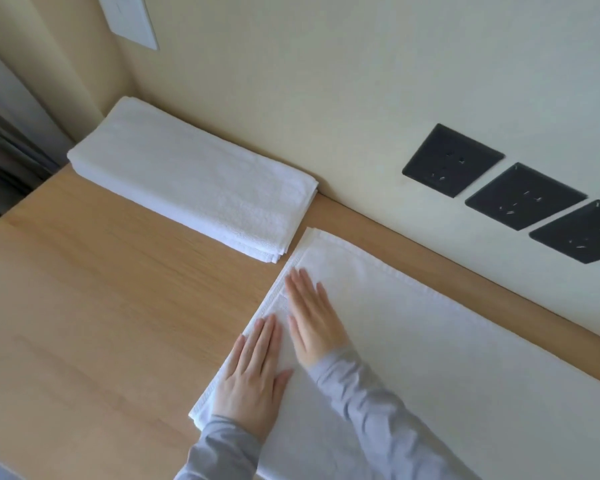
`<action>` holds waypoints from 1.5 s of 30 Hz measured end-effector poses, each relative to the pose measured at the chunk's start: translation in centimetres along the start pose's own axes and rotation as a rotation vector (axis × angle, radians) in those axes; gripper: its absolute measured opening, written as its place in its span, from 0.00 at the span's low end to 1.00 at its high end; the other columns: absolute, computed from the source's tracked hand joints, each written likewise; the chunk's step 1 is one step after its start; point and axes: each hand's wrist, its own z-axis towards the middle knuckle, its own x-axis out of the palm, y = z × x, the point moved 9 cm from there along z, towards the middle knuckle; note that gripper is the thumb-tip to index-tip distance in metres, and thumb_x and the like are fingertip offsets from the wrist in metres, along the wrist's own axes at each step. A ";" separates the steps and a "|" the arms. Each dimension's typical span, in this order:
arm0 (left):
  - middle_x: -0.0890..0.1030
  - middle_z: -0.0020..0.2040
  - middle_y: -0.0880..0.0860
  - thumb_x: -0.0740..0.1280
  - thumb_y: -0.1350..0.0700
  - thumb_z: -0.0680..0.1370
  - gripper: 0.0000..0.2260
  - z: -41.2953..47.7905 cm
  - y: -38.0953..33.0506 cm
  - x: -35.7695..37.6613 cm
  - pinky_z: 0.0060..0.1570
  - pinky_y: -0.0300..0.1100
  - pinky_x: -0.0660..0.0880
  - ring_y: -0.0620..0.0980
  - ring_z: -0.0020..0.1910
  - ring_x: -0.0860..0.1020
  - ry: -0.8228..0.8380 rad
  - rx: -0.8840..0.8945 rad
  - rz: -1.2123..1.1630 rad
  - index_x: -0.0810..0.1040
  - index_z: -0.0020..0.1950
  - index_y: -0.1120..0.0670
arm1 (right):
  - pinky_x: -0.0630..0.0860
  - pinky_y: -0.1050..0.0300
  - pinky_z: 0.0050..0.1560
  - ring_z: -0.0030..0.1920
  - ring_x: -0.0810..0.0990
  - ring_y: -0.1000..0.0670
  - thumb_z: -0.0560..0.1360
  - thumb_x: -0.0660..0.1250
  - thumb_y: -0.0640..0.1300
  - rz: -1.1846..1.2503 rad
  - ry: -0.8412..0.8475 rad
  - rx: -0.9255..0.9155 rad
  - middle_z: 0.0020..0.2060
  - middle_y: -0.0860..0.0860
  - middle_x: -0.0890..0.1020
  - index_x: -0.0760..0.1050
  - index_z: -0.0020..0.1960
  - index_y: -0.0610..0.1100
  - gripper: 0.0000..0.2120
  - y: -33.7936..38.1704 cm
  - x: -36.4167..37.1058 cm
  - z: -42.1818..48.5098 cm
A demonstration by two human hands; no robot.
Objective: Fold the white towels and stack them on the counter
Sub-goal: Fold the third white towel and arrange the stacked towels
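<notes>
A white towel (430,358) lies spread flat on the wooden counter (101,306), reaching from the middle to the right edge of view. Both my hands press flat on its left end, fingers straight. My left hand (253,375) lies near the towel's front left corner. Just beyond it and to the right, my right hand (312,320) rests on the same end. A stack of folded white towels (187,188) sits at the back left of the counter, against the wall, a short gap from the spread towel's far corner.
The cream wall (326,81) runs along the counter's back edge, with three black socket plates (520,195) at the right. A white switch plate (132,19) hangs at the top left. Grey curtains (0,150) hang beyond the counter's left edge.
</notes>
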 end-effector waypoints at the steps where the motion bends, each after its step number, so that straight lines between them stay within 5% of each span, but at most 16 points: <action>1: 0.68 0.71 0.55 0.39 0.46 0.81 0.29 0.1 0.2 0.3 0.70 0.44 0.52 0.49 0.72 0.62 0.036 0.004 0.020 0.68 0.70 0.60 | 0.56 0.47 0.74 0.74 0.58 0.44 0.79 0.50 0.43 0.002 -0.014 -0.030 0.73 0.42 0.63 0.60 0.73 0.36 0.24 1.0 0.5 -2.0; 7: 0.64 0.73 0.54 0.43 0.47 0.80 0.27 -0.1 0.4 0.8 0.70 0.45 0.51 0.53 0.72 0.64 0.039 0.002 0.071 0.64 0.73 0.59 | 0.60 0.41 0.68 0.72 0.63 0.46 0.74 0.57 0.51 -0.143 0.136 -0.137 0.71 0.46 0.68 0.66 0.71 0.41 0.27 -3.5 0.9 -8.1; 10: 0.62 0.74 0.54 0.47 0.46 0.79 0.27 -0.2 0.4 0.8 0.71 0.45 0.49 0.53 0.73 0.61 0.008 0.000 0.080 0.61 0.74 0.58 | 0.59 0.40 0.70 0.72 0.64 0.41 0.75 0.51 0.52 -0.193 0.099 0.202 0.72 0.43 0.64 0.63 0.72 0.38 0.29 -14.0 -2.7 -8.5; 13: 0.61 0.75 0.54 0.45 0.45 0.80 0.27 -0.1 0.4 0.9 0.71 0.45 0.50 0.52 0.73 0.59 0.000 -0.002 0.101 0.59 0.75 0.58 | 0.48 0.45 0.75 0.76 0.51 0.46 0.76 0.41 0.57 -0.196 0.102 0.584 0.76 0.45 0.54 0.52 0.75 0.39 0.33 -22.2 -4.6 -10.0; 15: 0.58 0.75 0.53 0.44 0.45 0.79 0.28 -0.1 0.4 1.0 0.72 0.45 0.50 0.51 0.74 0.56 -0.007 -0.009 0.102 0.57 0.75 0.58 | 0.45 0.44 0.75 0.76 0.47 0.46 0.80 0.46 0.53 -0.198 0.054 0.678 0.76 0.43 0.51 0.49 0.76 0.38 0.29 -22.0 -4.8 -9.7; 19: 0.49 0.76 0.49 0.41 0.43 0.78 0.29 -0.2 0.6 1.4 0.74 0.44 0.47 0.48 0.76 0.49 -0.010 -0.019 0.098 0.50 0.77 0.55 | 0.52 0.39 0.72 0.73 0.58 0.38 0.76 0.55 0.46 -0.055 -0.103 0.373 0.72 0.38 0.61 0.58 0.72 0.33 0.28 -8.9 -3.2 -7.4; 23: 0.50 0.77 0.51 0.42 0.46 0.78 0.28 -0.5 0.6 1.7 0.74 0.43 0.47 0.49 0.76 0.51 0.005 -0.009 0.137 0.50 0.76 0.56 | 0.58 0.42 0.72 0.75 0.58 0.44 0.77 0.54 0.49 -0.057 0.026 -0.098 0.73 0.43 0.62 0.60 0.73 0.38 0.28 5.5 2.3 -10.7; 27: 0.54 0.77 0.52 0.43 0.45 0.79 0.28 -0.4 0.6 1.5 0.74 0.45 0.50 0.48 0.75 0.52 -0.007 -0.021 0.089 0.52 0.76 0.57 | 0.59 0.41 0.71 0.75 0.57 0.48 0.77 0.53 0.55 -0.217 0.175 -0.204 0.74 0.48 0.61 0.57 0.75 0.44 0.29 1.7 3.2 -14.5; 31: 0.54 0.77 0.51 0.44 0.44 0.79 0.28 -0.4 0.7 1.6 0.74 0.45 0.49 0.47 0.75 0.51 -0.015 -0.027 0.077 0.52 0.77 0.55 | 0.61 0.37 0.68 0.72 0.64 0.41 0.77 0.49 0.54 -0.270 0.162 0.063 0.71 0.44 0.66 0.59 0.73 0.42 0.28 -11.0 -0.7 -14.8; 35: 0.54 0.77 0.51 0.43 0.43 0.79 0.29 -0.5 0.6 1.6 0.74 0.45 0.49 0.47 0.76 0.52 -0.024 -0.027 0.073 0.52 0.77 0.55 | 0.49 0.46 0.75 0.76 0.51 0.50 0.76 0.43 0.56 -0.212 0.017 0.638 0.76 0.50 0.54 0.52 0.76 0.45 0.31 -24.9 -5.0 -18.0; 38: 0.55 0.77 0.51 0.43 0.43 0.79 0.29 -0.5 0.6 1.6 0.74 0.46 0.50 0.47 0.75 0.52 -0.031 -0.025 0.078 0.52 0.77 0.56 | 0.43 0.49 0.75 0.76 0.46 0.53 0.80 0.43 0.55 -0.191 0.025 0.884 0.77 0.51 0.49 0.46 0.77 0.44 0.28 -29.2 -5.5 -19.4; 42: 0.56 0.76 0.53 0.43 0.43 0.79 0.29 -0.5 0.4 1.6 0.74 0.49 0.53 0.49 0.75 0.55 -0.029 -0.026 0.079 0.53 0.76 0.57 | 0.43 0.45 0.75 0.76 0.47 0.46 0.81 0.53 0.47 -0.095 -0.099 0.872 0.76 0.44 0.49 0.48 0.76 0.38 0.28 -24.9 -5.6 -18.2; 45: 0.57 0.76 0.53 0.41 0.42 0.79 0.30 -0.5 0.2 1.5 0.73 0.49 0.53 0.50 0.75 0.55 -0.031 -0.018 0.089 0.54 0.76 0.58 | 0.45 0.43 0.74 0.75 0.51 0.43 0.77 0.52 0.47 -0.012 -0.112 0.600 0.75 0.42 0.54 0.53 0.75 0.37 0.29 -15.1 -4.0 -16.7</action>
